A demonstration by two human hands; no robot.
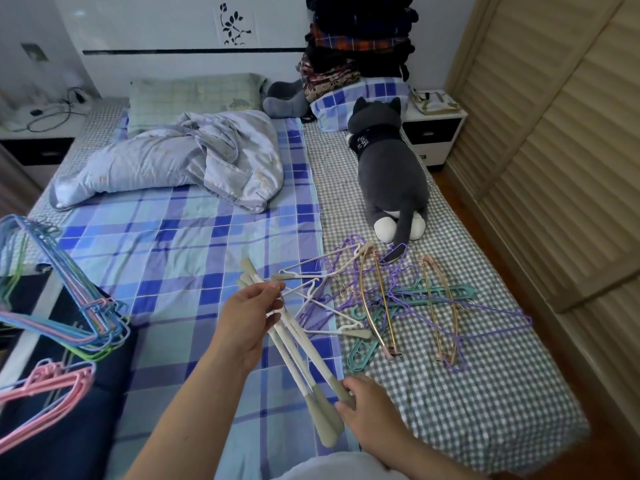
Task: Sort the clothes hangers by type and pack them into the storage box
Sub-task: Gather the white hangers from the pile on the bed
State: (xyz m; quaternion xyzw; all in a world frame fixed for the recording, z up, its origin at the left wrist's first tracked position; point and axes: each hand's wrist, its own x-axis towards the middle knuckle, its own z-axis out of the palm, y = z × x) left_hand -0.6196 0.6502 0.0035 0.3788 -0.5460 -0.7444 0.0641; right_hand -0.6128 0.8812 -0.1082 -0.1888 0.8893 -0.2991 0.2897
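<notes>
Writing: white print on plush cat [391,168] vest, illegible | left hand [247,322] fingers curled round white hangers [298,341], bundle mid-bed; right hand [372,408] pinches its near grey tips | tangled hanger pile [408,303] right, near bed [194,244] edge | wire hangers [79,317] near left.

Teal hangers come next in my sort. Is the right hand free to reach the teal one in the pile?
Probably not yet: the right hand grips the white hangers, and gold hangers and purple wire hangers lie across the teal hanger.
</notes>
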